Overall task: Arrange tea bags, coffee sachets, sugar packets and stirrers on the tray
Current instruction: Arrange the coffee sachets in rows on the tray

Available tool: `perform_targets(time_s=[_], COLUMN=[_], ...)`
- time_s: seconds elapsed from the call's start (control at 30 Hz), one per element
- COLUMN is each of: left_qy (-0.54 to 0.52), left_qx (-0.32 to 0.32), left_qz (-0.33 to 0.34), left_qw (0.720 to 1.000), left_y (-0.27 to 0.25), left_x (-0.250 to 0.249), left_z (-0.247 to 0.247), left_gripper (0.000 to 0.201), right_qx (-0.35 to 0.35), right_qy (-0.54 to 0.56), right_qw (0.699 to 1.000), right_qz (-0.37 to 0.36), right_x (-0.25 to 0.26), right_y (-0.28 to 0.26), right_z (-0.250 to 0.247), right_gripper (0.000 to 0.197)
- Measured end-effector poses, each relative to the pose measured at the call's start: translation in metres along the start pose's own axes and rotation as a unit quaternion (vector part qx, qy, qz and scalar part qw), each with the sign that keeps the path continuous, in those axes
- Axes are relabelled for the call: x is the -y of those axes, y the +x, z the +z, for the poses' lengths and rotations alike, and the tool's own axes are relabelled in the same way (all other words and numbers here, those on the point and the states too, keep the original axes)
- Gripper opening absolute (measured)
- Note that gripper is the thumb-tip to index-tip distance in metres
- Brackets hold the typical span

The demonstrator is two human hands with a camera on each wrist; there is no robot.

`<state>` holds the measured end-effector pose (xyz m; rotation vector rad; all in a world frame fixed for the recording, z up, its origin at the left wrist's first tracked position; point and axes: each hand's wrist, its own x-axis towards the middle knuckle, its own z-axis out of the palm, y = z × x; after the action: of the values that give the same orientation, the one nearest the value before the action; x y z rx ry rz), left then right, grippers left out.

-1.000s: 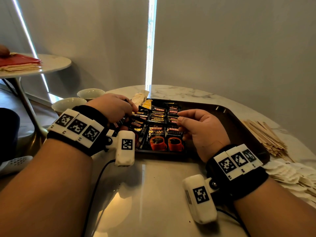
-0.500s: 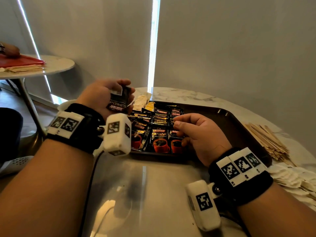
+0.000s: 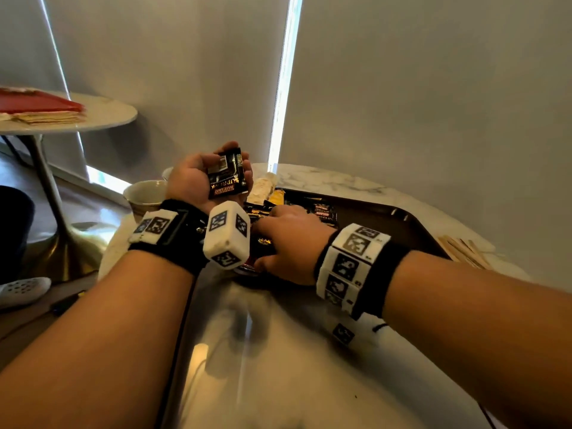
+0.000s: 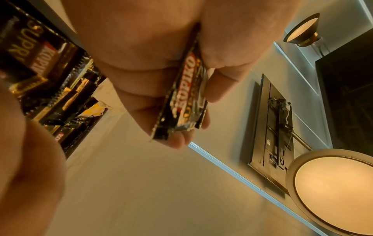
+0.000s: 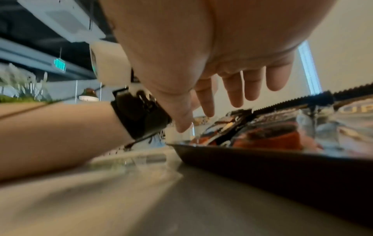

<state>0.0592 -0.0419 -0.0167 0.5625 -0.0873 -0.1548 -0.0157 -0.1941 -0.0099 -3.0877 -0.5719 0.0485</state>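
Observation:
My left hand (image 3: 198, 181) is raised above the left end of the dark tray (image 3: 402, 218), palm towards me. It grips a few black coffee sachets (image 3: 227, 174), seen edge-on between thumb and fingers (image 4: 185, 99) in the left wrist view. My right hand (image 3: 288, 239) lies palm down over the rows of coffee sachets (image 3: 323, 210) at the tray's front left. Its fingers (image 5: 236, 89) are straight and spread just above the sachets (image 5: 272, 137), holding nothing. Pale paper packets (image 3: 261, 188) lie at the tray's far left end. Wooden stirrers (image 3: 464, 249) lie on the table right of the tray.
Two pale bowls (image 3: 145, 193) stand on the marble table (image 3: 309, 351) left of the tray, behind my left wrist. A small round side table (image 3: 93, 116) with a red folder stands at the far left. A grey wall rises close behind the tray.
My left hand has lifted the sachets off the tray, raised them and turned its palm up. My right hand has moved left over the front sachets and opened flat.

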Motion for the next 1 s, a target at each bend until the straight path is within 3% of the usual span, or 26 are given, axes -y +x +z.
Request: perform_targets(time_s=[0.1, 0.37, 0.5, 0.57, 0.7, 0.8, 0.9, 1.0], left_qy=[0.009, 0.035, 0.057, 0.099, 0.169, 0.196, 0.241, 0.299], left_qx=[0.007, 0.001, -0.013, -0.009, 0.032, 0.057, 0.076, 0.077], left_qz=[0.004, 0.007, 0.001, -0.005, -0.068, -0.092, -0.094, -0.094], left_qw=[1.0, 0.999, 0.998, 0.995, 0.983, 0.975, 0.963, 0.947], left_y=[0.001, 0.004, 0.002, 0.002, -0.001, -0.006, -0.012, -0.016], left_x=[0.002, 0.004, 0.006, 0.007, 0.015, 0.03, 0.042, 0.05], left_z=[-0.001, -0.002, 0.001, 0.004, 0.017, 0.023, 0.028, 0.029], left_gripper=[0.034, 0.035, 0.037, 0.039, 0.041, 0.036, 0.026, 0.019], right_qx=[0.024, 0.005, -0.048, -0.111, -0.252, -0.271, -0.255, -0.235], right_qy=[-0.036, 0.008, 0.131, 0.253, 0.496, 0.584, 0.638, 0.634], right_qw=[0.999, 1.0, 0.99, 0.961, 0.829, 0.764, 0.726, 0.736], right_qz=[-0.001, -0.004, 0.018, 0.022, 0.053, 0.041, 0.027, 0.032], right_x=[0.002, -0.004, -0.018, -0.032, -0.065, -0.074, -0.074, -0.074], right_y=[0.003, 0.001, -0.009, -0.018, -0.036, -0.045, -0.052, -0.05], right_z=[0.004, 0.004, -0.014, -0.024, -0.025, -0.013, -0.001, 0.01], right_gripper=[0.063, 0.052, 0.042, 0.031, 0.027, 0.03, 0.032, 0.035])
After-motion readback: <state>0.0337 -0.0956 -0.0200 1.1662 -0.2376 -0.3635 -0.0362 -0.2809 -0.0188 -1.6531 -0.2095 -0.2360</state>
